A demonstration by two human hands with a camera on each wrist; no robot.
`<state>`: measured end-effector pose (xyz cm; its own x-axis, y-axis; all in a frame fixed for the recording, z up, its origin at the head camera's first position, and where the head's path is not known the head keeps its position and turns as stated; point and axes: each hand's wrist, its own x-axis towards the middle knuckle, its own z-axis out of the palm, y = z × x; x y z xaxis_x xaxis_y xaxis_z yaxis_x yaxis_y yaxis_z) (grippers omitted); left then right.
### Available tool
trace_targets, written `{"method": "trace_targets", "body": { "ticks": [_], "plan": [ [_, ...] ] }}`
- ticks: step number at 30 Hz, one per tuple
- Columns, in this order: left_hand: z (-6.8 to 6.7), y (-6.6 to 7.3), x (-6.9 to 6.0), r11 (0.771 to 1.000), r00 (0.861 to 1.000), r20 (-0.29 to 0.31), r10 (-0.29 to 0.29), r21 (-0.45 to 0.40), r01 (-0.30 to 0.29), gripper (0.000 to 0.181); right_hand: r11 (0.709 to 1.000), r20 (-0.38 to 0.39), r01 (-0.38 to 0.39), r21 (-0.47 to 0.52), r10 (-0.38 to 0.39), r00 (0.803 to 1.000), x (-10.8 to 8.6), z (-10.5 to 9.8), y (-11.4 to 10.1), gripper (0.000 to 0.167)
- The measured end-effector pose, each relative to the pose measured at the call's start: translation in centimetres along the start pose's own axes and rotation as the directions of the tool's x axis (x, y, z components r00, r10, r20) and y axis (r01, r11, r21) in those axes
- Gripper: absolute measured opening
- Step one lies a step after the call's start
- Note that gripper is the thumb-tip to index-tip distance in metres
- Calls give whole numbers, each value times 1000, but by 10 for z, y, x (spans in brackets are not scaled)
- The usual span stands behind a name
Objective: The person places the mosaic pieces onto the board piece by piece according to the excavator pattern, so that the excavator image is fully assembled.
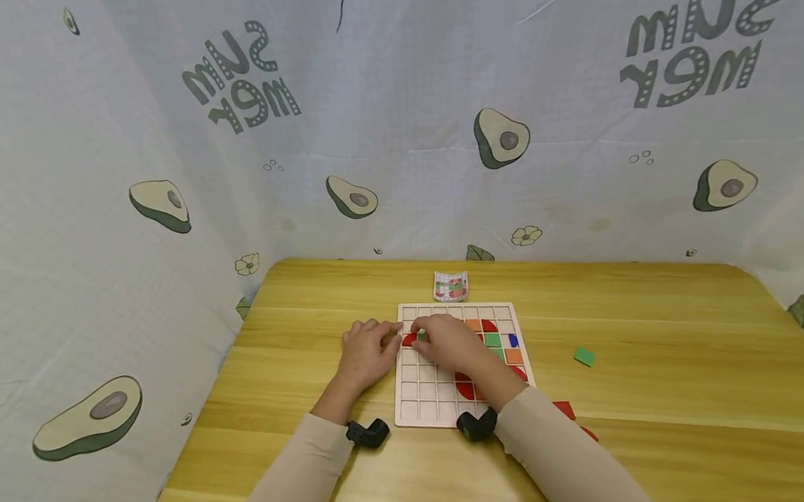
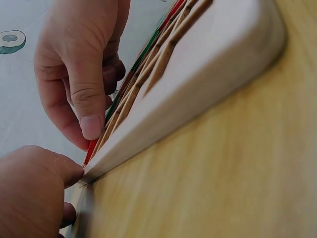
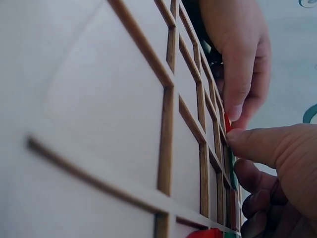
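Note:
A pale wooden grid board (image 1: 429, 414) lies on the table with red, green, orange and blue flat pieces in its cells. At its left edge is my left hand (image 1: 367, 353), its thumb and forefinger touching the rim. My right hand (image 1: 448, 343) reaches over the board and pinches a red piece (image 1: 408, 340) with rounded side at the leftmost column. Both the right hand (image 2: 81, 69) and that red piece (image 2: 91, 150) show in the left wrist view. Beside it sits a green piece (image 1: 421, 336), partly covered by the right hand. The right forearm hides some cells.
A small pattern card (image 1: 450, 286) stands behind the board. To the right lie a loose green square (image 1: 584, 357) and red pieces (image 1: 564, 409) partly under the right sleeve. A patterned curtain (image 1: 398, 133) closes off the table's back.

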<state>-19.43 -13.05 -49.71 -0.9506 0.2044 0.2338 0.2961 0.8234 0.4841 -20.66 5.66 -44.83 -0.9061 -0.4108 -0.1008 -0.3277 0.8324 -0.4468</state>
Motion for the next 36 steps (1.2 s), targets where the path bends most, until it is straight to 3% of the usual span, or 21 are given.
{"method": "trace_targets", "body": {
  "ticks": [10,17,24,32,36],
  "plan": [
    [-2,1,-1,1000,1000,6,-4,-1,4,29,1000,9,7,18,-7,1000,-5,-3,2,27],
    [-2,1,0,1000,1000,6,1,-5,-1,31,996,1,-25,83,25,1000,-19,-20,13,31],
    [-1,0,0,1000,1000,2,4,-1,-4,31,996,-54,-36,86,41,998,-45,-41,48,33],
    [-2,0,-1,1000,1000,3,-5,-1,5,31,975,-61,-174,137,184,981,-86,-63,90,35],
    [-1,1,0,1000,1000,12,-9,2,9,31,974,-100,-187,132,200,975,-107,-69,115,33]
  ]
}}
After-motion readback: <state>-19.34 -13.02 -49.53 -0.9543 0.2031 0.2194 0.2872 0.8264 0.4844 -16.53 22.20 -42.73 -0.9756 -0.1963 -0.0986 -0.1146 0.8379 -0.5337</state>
